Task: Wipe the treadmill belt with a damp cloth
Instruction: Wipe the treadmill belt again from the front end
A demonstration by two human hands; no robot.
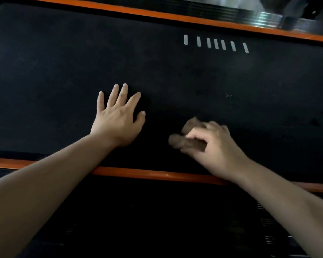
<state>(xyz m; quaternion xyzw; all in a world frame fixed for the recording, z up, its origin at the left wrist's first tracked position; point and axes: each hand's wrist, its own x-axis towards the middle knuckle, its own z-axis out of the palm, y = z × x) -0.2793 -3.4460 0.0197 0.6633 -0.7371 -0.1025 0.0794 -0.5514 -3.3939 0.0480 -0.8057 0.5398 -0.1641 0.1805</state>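
Black textured rubber fills the frame: the treadmill belt (175, 77), bounded by an orange side rail (157, 174) low in the frame. At lower centre-right, a crumpled brown cloth (186, 140) is pinched in the curled fingers of the right hand (213, 144) and pressed to the belt; it is blurred. The left hand (117, 118), centre-left, is laid flat with fingers spread. If weight is leaned there, the belt could slide. With so small a wad, patches could be missed.
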